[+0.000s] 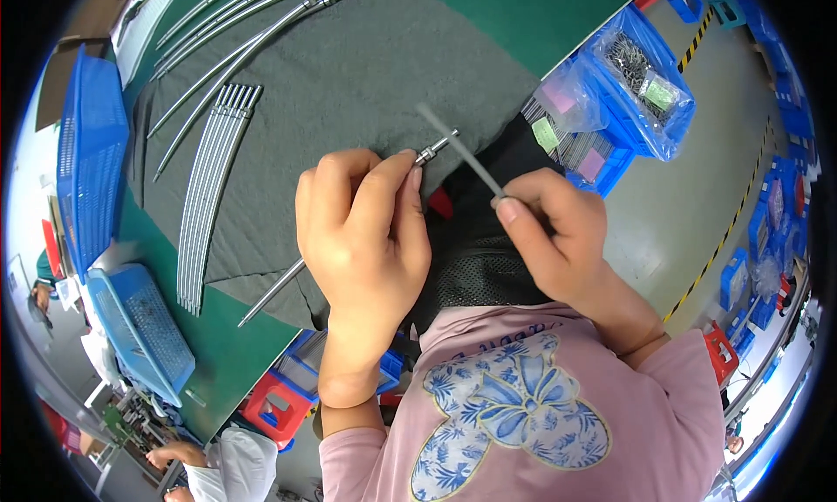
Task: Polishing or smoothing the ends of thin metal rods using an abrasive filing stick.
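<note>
My left hand (362, 232) is closed around a slim silver metal rod (272, 293). The rod's stepped, collared end sticks out past the fingertips, and its long shaft slants down to the left under the hand. In my right hand (558, 227), a thin grey stick (471, 162) is pinched between thumb and fingers. It crosses close to the rod's tip; whether the two touch, I cannot tell. Its far end looks blurred. On the dark grey cloth (375, 75) lie a neat row of several metal rods (209, 210) and several looser, longer-looking rods (231, 62).
Blue perforated baskets (91, 162) line the left table edge. At the right, a blue bin (676, 123) holds bagged small metal parts, beside a blue crate (617, 169) with rods and coloured labels. A red stool (277, 408) and another person's white sleeve (240, 467) are at lower left.
</note>
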### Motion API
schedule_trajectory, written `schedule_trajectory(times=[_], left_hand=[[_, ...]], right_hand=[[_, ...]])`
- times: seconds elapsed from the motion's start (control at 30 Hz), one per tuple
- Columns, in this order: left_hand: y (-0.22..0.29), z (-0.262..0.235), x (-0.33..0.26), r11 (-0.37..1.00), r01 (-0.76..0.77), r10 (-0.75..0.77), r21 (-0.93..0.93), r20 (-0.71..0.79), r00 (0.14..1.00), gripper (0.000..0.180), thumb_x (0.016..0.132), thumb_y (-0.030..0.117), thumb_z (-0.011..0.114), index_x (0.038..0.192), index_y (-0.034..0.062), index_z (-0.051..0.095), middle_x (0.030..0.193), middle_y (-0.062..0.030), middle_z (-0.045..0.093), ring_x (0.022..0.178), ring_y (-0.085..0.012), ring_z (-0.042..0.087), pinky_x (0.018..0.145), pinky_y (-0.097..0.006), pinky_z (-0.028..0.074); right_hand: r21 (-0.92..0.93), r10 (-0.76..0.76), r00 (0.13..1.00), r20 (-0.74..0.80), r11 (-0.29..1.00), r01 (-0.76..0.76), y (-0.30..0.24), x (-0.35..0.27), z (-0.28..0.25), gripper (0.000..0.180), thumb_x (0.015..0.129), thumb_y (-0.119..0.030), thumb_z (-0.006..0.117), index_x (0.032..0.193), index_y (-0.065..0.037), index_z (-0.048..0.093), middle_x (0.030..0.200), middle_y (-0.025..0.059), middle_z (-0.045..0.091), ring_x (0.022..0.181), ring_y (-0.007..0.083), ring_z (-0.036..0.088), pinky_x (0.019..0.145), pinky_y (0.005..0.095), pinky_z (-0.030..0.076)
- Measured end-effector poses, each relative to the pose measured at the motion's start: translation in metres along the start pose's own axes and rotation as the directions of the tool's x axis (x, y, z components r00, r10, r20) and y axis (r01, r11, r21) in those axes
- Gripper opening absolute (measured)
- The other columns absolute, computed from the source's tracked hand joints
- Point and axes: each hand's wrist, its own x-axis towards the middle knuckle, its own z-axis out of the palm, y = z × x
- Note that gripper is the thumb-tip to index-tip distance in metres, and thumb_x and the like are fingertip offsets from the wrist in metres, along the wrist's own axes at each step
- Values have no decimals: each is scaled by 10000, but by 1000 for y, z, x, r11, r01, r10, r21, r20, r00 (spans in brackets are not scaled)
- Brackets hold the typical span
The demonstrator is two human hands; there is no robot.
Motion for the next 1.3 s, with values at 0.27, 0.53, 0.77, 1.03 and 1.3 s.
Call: schedule_trajectory(times=[0.27, 0.53, 0.77, 1.03, 1.3], left_hand=[[-1, 3, -2, 998, 46, -48, -43, -33, 998, 190, 686, 1, 745, 864, 50, 699, 777, -50, 559, 672, -211, 505, 593, -322, 411], [-4, 8, -4, 994, 33, -41, -101, -77, 996, 187, 672, -17, 744, 830, 61, 680, 769, -49, 562, 671, -217, 504, 588, -320, 409], [-4, 10, -4, 992, 50, -62, -118, -98, 993, 194, 658, -30, 738, 819, 56, 671, 772, -51, 565, 674, -227, 506, 584, -326, 410], [-2, 11, -4, 988, 57, -73, -144, -109, 991, 202, 636, -44, 732, 803, 46, 663, 776, -59, 571, 666, -239, 511, 584, -336, 421], [0, 11, -2, 987, 55, -72, -153, -108, 992, 198, 632, -48, 734, 789, 42, 654, 779, -53, 580, 671, -236, 520, 582, -331, 424]], right_hand=[[101, 88, 992, 94, 990, -97, -3, 0, 10, 89, 924, -47, 549, 897, 12, 610, 663, 32, 590, 565, 39, 482, 507, 214, 364], [144, 113, 993, 14, 983, -114, -12, -2, 19, 239, 889, -4, 565, 1128, -17, 578, 624, 80, 558, 504, 137, 558, 480, 258, 409], [-467, -262, 929, 260, 808, 359, -6, -14, 2, 359, 798, 89, 577, 1155, 71, 607, 739, 143, 638, 476, 198, 549, 447, 294, 426], [-370, -323, 924, 203, 849, 378, -20, 9, 3, 411, 761, 86, 550, 1166, 68, 614, 665, 127, 614, 422, 220, 505, 426, 309, 401], [-363, -277, 934, 227, 866, 345, -19, 8, -1, 458, 737, 87, 553, 1191, 47, 606, 590, 81, 536, 424, 212, 489, 426, 314, 383]])
